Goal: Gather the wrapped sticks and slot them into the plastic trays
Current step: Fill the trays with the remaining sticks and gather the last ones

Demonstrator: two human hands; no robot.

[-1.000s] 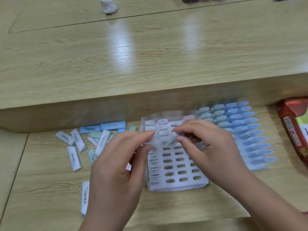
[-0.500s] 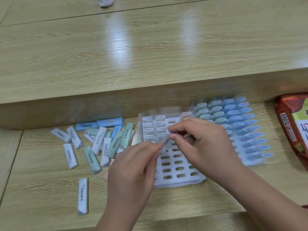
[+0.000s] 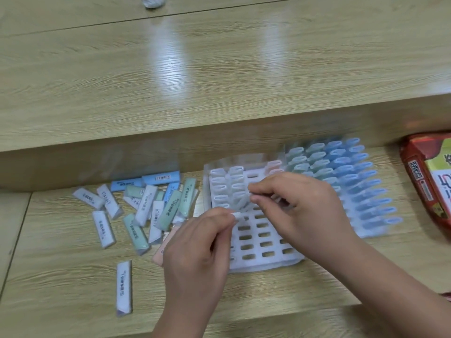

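A white plastic tray (image 3: 264, 247) with rows of slots lies on the lower desk, its far-left rows filled with white sticks. My right hand (image 3: 297, 208) and my left hand (image 3: 202, 242) meet over it and together pinch one white wrapped stick (image 3: 240, 208), held tilted above the tray's upper middle. To the right stands a second tray (image 3: 366, 230) filled with blue and green sticks. A loose pile of white, green and blue wrapped sticks (image 3: 151, 206) lies left of the white tray. One white stick (image 3: 124, 286) lies apart, nearer me.
A red snack packet (image 3: 429, 181) lies at the right edge. Behind the trays a raised wooden shelf (image 3: 219, 76) runs across the view, its front wall close to the trays. A pink stick (image 3: 161, 254) peeks out under my left hand.
My left hand has slid down and right off the tray's left edge, uncovering more of the loose pile. Both hands still pinch the white stick over the tray.
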